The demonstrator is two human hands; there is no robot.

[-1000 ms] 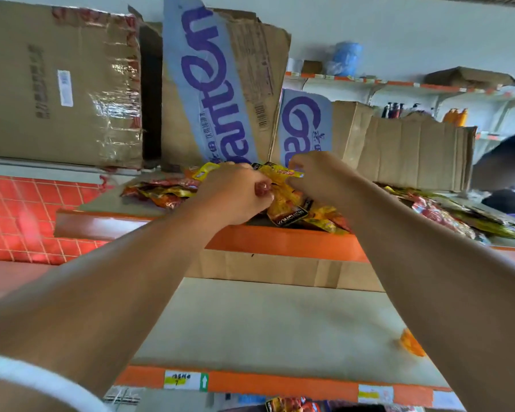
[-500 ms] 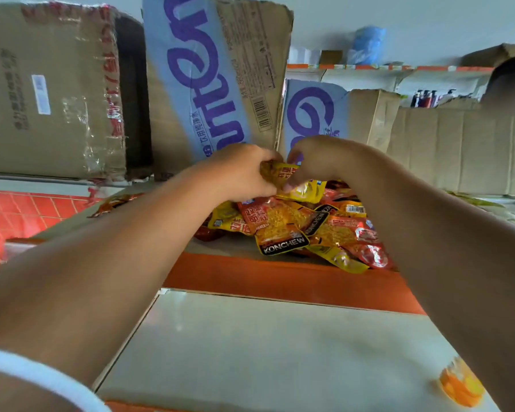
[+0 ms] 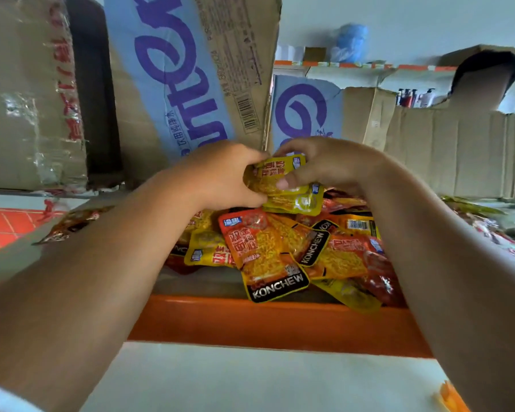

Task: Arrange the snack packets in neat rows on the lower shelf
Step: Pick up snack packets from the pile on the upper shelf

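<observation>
Both hands are at the loose heap of yellow and orange foil snack packets (image 3: 280, 248), which lies on the upper shelf just behind its orange front lip (image 3: 265, 319). The left hand (image 3: 220, 173) and right hand (image 3: 324, 165) hold a small stack of yellow packets (image 3: 275, 181) between them. The fingers of each hand are curled round an end of the stack, and the right thumb is pressed on its face.

The step in hand looks like gathering and squaring a batch before it goes down. It would go best if the edges were tapped level while both hands grip and all the printed faces were turned one way. The stack should then be lifted clear over the lip, so that no packets at the front edge of the heap are dragged off.

The pale flat lower shelf (image 3: 250, 379) lies near, below the lip. On it I can see only one orange packet (image 3: 452, 396), at its near right corner.

Behind the heap stand a tall cardboard carton with blue and purple lettering (image 3: 191, 69) and a taped brown carton (image 3: 27, 99) to the left. A low open carton (image 3: 443, 150) is on the right, with a person's head (image 3: 485, 81) beyond it. More packets trail off at the far right. Nothing blocks the way down except the lip itself.
</observation>
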